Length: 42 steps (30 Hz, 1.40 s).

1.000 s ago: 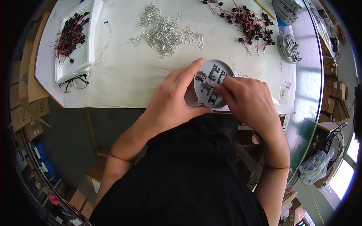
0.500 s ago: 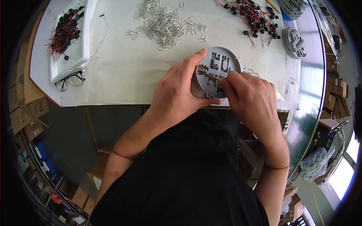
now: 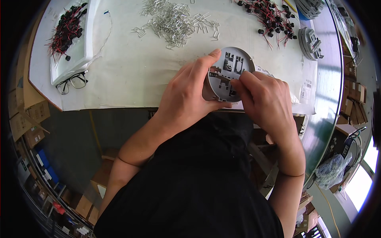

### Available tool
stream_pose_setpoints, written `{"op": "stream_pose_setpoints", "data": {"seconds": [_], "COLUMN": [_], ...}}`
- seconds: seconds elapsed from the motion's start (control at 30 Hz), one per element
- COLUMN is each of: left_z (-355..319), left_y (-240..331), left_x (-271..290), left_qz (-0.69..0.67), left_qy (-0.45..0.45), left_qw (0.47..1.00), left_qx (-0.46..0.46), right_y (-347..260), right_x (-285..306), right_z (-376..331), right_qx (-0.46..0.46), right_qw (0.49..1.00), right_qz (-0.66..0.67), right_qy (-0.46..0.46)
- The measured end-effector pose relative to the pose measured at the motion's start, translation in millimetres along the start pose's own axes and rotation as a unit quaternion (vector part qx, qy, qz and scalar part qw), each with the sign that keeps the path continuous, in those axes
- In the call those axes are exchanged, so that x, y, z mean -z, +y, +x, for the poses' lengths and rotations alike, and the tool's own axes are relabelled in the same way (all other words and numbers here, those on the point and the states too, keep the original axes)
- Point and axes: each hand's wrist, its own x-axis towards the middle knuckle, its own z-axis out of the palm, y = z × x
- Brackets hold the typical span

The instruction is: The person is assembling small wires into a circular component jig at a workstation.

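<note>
Pale sheeting covers the worktable. At its near edge, the gray round housing is held with its recessed face toward the camera. Left hand: clamped around the housing's side. Right hand: thumb and index fingertip together at the face; whether a small part is pinched between them cannot be told.

Caution: uneven fingertip pressure could bend a small fitting or make the fingers slip; a loosened left grip could let the housing turn or drop off the edge.

Beyond the housing lie loose U-shaped wire pieces and red-wired black components. Glasses rest beside a white tray. Cardboard boxes stand left of the worktable.
</note>
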Motion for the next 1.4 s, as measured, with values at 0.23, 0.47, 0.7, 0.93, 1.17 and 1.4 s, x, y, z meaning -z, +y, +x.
{"op": "stream_pose_setpoints", "data": {"seconds": [0.23,0.47,0.7,0.93,1.17,1.4], "left_z": [-1.3,-0.7,-1.2,-0.7,-1.5,-0.6], "left_y": [0.5,-2.4,1.0,-0.3,-1.2,2.1], "left_x": [0.5,-0.9,1.6,1.1,1.4,7.2], "left_qz": [-0.001,0.011,0.021,0.01,0.007,-0.004], "left_qy": [-0.002,0.008,-0.005,-0.003,-0.01,-0.034], "left_qw": [1.0,0.999,1.0,1.0,1.0,0.999], "left_qx": [-0.002,-0.029,-0.006,-0.005,0.009,0.033], "right_y": [3.0,-16.0,-25.6,-24.6,-14.0,14.4], "right_x": [-5.2,-2.0,21.3,17.5,15.0,6.2], "right_z": [1.8,3.2,13.0,14.0,13.6,17.4], "right_qx": [0.012,0.016,0.047,0.025,0.009,0.002], "right_qw": [0.999,0.998,0.985,0.991,0.993,0.994], "right_qz": [0.031,-0.065,-0.159,-0.109,-0.076,0.056], "right_qy": [-0.001,-0.017,-0.052,-0.068,-0.091,-0.099]}}
